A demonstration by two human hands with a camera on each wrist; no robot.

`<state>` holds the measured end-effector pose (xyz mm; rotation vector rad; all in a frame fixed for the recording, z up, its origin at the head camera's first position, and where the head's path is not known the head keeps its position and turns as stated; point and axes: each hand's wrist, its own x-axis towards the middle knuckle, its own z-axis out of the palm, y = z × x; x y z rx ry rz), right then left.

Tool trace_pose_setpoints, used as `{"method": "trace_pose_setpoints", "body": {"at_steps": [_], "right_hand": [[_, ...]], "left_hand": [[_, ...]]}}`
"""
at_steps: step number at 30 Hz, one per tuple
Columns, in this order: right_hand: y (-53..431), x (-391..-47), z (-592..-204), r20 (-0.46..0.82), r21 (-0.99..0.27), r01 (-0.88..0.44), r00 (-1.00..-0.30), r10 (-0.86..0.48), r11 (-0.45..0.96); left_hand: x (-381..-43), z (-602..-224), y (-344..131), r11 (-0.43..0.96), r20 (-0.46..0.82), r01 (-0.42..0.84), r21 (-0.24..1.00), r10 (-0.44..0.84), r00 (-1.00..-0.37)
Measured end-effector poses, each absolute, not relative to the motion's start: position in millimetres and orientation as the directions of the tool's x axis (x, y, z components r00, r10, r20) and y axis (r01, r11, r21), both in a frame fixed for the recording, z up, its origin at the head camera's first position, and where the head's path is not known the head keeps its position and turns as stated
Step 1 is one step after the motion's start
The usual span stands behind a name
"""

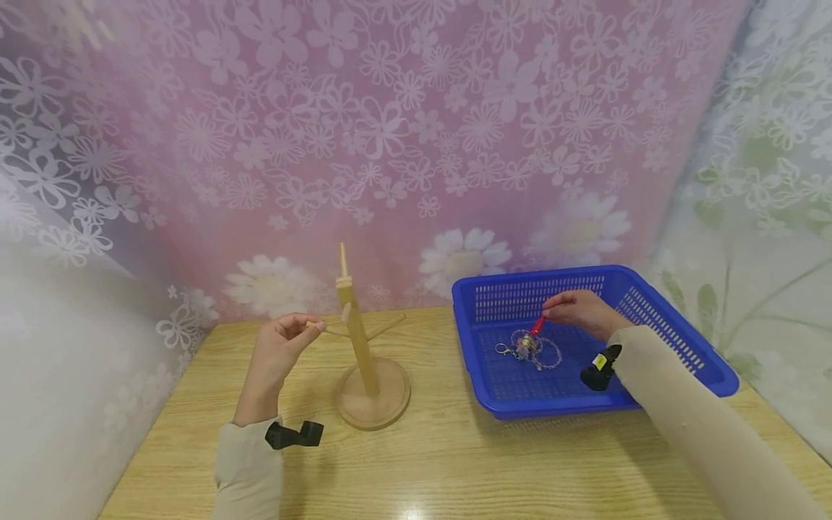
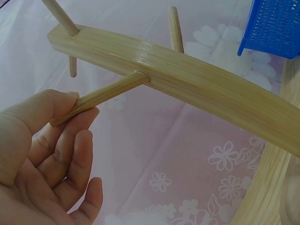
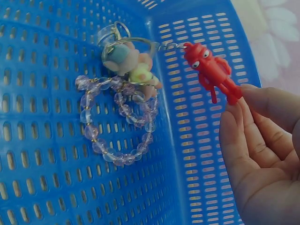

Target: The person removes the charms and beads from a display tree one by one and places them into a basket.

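Note:
With thumb and fingertips my left hand (image 1: 281, 355) pinches the end of a wooden peg (image 2: 110, 91) on the left side of a wooden peg stand (image 1: 360, 336). Over the blue basket, my right hand (image 1: 583, 313) pinches the feet of a red figure keychain (image 3: 211, 70). Its chain leads to a metal ring beside a pastel-coloured figure charm (image 3: 126, 61). A bracelet of clear and pale pink beads (image 3: 119, 157) lies on the basket floor by the charm; whether they are linked I cannot tell.
A blue plastic basket (image 1: 484, 397) with slotted walls stands on the right of the wooden table (image 1: 416, 462). The stand's round base (image 1: 390, 412) rests left of it. Behind hangs a pink flowered cloth (image 1: 416, 180), with pale flowered sheets at both sides.

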<state>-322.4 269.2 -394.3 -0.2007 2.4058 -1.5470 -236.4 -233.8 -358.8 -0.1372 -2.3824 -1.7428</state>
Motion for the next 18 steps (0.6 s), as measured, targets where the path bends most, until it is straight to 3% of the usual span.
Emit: {"method": "trace_pose_setpoints", "body": {"at_steps": [4, 18], "right_hand": [[268.0, -322.5, -395.2, -0.169, -0.884, 0.03, -0.951, -0.26, 0.466], [270.6, -322.7, -394.2, -0.171, -0.898, 0.051, -0.955, -0.24, 0.437]], "left_hand": [[-235.7, -357.5, -232.4, 0.302, 0.196, 0.173, 0.937, -0.045, -0.98], [-240.2, -357.1, -229.2, 0.291, 0.195, 0.175, 0.941, -0.043, -0.98]]}}
